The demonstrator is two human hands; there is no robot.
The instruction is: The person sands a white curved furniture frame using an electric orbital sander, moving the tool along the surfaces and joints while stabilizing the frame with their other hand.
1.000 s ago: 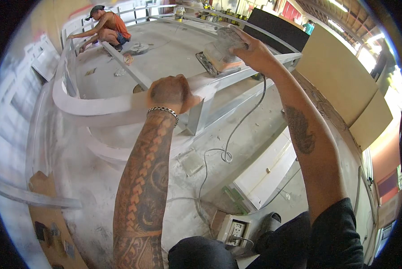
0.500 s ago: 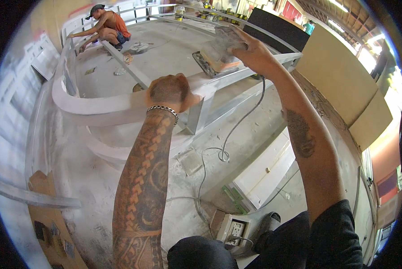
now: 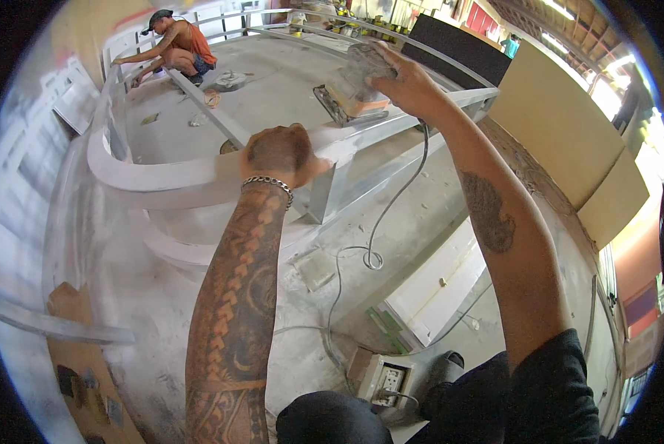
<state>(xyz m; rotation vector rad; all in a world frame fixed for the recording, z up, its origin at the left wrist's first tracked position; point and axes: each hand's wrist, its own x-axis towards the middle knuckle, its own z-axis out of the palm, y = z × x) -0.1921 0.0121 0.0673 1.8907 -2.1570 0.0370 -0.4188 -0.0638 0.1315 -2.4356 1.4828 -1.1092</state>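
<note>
Dusty grey sander [image 3: 352, 83] with an orange lower part rests on the upper rail of a pale metal frame [image 3: 176, 176]. My right hand [image 3: 409, 83] is closed over the sander's body from above; a grey power cord [image 3: 400, 191] hangs from its rear. My left hand [image 3: 278, 152], wearing a chain bracelet [image 3: 269, 181], is wrapped round the same rail beside a short upright post [image 3: 324, 196]. Its fingers are mostly hidden behind the back of the hand. White dust coats the rail's curved part, while bare metal shows toward the right.
A person [image 3: 180, 46] in an orange top crouches at the frame's far left. The cord loops on the dusty floor toward a power outlet box [image 3: 387, 381] by my foot. A long white panel [image 3: 435, 285] lies to the right; brown boards [image 3: 561, 122] lean behind it. Cardboard [image 3: 88, 362] lies left.
The sander and my right hand have shifted slightly left along the rail, and the cord has swung with them. My left hand stays in place on the rail.
</note>
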